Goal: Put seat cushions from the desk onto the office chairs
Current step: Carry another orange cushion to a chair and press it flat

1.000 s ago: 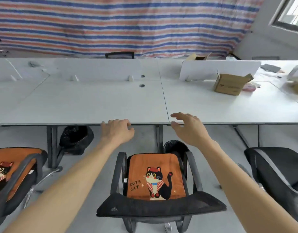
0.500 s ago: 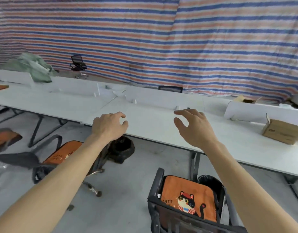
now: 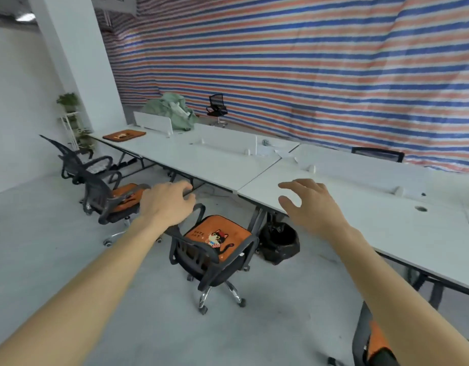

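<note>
An orange seat cushion (image 3: 124,134) lies flat on the far left end of the long white desk (image 3: 220,165). In front of me a black office chair (image 3: 215,262) carries an orange cat cushion (image 3: 217,237). Further left a second chair (image 3: 106,204) also has an orange cushion (image 3: 126,192). Behind it stands a bare black chair (image 3: 75,162). A chair with an orange cushion (image 3: 376,342) shows at the bottom right. My left hand (image 3: 166,203) and my right hand (image 3: 311,204) float in the air with loosely curled fingers, holding nothing.
A black bin bag (image 3: 279,243) sits under the desk beside the near chair. White divider panels (image 3: 225,143) stand along the desk's middle. A green bundle (image 3: 172,112), a far chair (image 3: 216,108) and a plant shelf (image 3: 72,120) stand at the back.
My view has swung left along the desk, bringing the far cushion and the left chairs into sight. Both hands stay raised and hold nothing.
</note>
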`<move>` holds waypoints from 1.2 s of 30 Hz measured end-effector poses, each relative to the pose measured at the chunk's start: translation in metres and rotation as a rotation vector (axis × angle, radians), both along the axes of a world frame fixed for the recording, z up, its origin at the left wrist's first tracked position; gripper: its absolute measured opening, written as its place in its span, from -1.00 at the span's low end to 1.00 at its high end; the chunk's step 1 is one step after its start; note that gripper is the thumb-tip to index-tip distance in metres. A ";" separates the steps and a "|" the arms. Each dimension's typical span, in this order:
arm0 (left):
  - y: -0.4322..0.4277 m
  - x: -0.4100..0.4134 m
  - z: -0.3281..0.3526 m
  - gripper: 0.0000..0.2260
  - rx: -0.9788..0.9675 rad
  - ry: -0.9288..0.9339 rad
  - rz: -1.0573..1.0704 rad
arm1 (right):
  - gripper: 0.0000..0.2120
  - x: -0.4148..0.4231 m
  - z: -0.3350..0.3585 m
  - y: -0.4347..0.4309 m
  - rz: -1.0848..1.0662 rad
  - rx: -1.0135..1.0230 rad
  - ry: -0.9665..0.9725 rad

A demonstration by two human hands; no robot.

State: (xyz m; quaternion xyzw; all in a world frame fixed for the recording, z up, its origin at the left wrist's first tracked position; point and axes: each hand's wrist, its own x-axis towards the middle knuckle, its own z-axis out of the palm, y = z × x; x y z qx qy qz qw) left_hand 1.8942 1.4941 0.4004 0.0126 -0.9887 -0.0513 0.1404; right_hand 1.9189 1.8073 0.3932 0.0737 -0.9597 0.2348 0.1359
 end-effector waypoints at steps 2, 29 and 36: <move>-0.041 -0.003 -0.003 -0.66 0.007 0.004 0.023 | -0.60 -0.013 -0.005 -0.035 0.024 0.004 -0.001; -0.532 -0.135 -0.167 -0.67 0.249 -0.251 0.548 | -0.59 -0.326 -0.161 -0.589 0.610 0.050 -0.373; -0.687 -0.188 -0.210 -0.61 0.327 -0.315 0.576 | -0.60 -0.394 -0.196 -0.745 0.670 0.142 -0.453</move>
